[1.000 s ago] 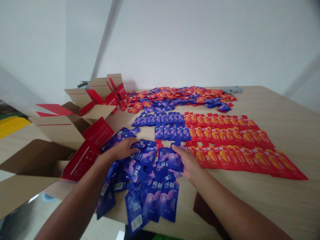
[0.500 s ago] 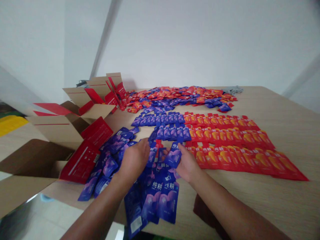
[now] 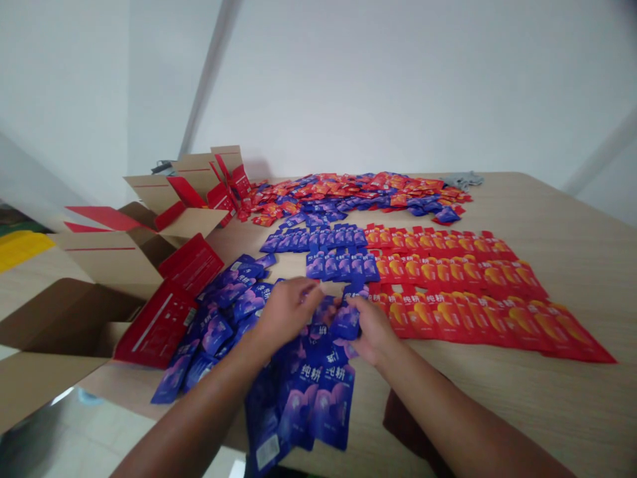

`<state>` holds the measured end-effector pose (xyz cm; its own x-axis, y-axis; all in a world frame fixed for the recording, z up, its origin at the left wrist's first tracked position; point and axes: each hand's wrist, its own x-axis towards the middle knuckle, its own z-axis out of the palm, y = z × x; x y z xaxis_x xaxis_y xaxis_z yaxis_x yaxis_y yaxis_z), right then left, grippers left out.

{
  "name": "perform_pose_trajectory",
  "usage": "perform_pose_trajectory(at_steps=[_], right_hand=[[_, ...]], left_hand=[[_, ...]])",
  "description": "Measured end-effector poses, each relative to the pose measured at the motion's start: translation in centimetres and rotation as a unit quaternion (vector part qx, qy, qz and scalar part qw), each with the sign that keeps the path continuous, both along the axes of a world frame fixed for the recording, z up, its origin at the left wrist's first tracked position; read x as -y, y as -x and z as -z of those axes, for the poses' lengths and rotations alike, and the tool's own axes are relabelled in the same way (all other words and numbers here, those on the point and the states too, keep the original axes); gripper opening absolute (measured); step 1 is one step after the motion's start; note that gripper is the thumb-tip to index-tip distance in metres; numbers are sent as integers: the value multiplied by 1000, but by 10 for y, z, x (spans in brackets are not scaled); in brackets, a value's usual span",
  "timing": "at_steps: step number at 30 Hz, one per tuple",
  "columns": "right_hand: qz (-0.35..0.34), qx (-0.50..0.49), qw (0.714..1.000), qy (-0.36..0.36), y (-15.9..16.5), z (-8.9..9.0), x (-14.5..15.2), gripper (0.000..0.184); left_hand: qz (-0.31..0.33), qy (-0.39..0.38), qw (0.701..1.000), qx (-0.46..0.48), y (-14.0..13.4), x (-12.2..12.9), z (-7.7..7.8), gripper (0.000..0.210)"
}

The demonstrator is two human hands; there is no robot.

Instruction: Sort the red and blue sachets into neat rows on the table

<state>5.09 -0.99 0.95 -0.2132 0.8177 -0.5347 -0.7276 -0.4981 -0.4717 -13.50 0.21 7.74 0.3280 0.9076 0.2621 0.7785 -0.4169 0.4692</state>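
Surface: a table [image 3: 562, 239] with a pale wood-grain top stands near a plain, pale wall [image 3: 398, 86]. Light floor tiles [image 3: 107, 421] show below its edge at lower left. A crumpled grey cloth [image 3: 465, 179] lies toward the far side, beside a long mixed heap [image 3: 358, 189] of red and blue pouches.

Materials: the pouches are flat, smooth and roughly rectangular, with white lettering. Three overlapping rows of red pouches [image 3: 452, 312], printed with yellow-orange shapes, extend to the right. Two rows of blue pouches [image 3: 343, 265] adjoin the farther two red rows at their left. Loose blue pouches [image 3: 213, 332] lie at varied angles in the left foreground, some showing white barcode labels.

Hands: the right hand [image 3: 374, 328] pinches a blue pouch [image 3: 346, 322] between thumb and fingers, just left of the nearest red row. The left hand [image 3: 288, 309] is curled above the loose blue pouches; it is blurred, and whether it grips one cannot be told.

Containers: open cardboard cartons [image 3: 107, 255] line the left side, brown inside and red outside, flaps spread. The nearest carton's red panel [image 3: 156, 325] adjoins the loose pouches.
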Motion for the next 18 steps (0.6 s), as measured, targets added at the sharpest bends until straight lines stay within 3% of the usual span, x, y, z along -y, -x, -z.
perform_pose_trajectory(at_steps=[2, 3, 6, 8, 12, 18], right_hand=[[-9, -14, 1000, 0, 1, -4, 2, 6], [-10, -19, 1000, -2, 0, -6, 2, 6], [-9, -37, 999, -13, -2, -10, 4, 7], [-27, -55, 998, -23, -3, -12, 4, 12], [-50, -70, 996, -35, -5, -12, 3, 23], [-55, -67, 996, -25, -5, -14, 3, 18]], left_hand=[[-127, -46, 990, -48, 44, -45, 4, 41], [-161, -44, 982, -94, 66, -68, 9, 40], [-172, 47, 954, -241, 121, -126, 28, 61], [-170, 91, 944, -268, 144, -146, 40, 68], [-149, 91, 944, -279, 160, -153, 53, 67], [-123, 85, 920, -362, 157, -140, 51, 52]])
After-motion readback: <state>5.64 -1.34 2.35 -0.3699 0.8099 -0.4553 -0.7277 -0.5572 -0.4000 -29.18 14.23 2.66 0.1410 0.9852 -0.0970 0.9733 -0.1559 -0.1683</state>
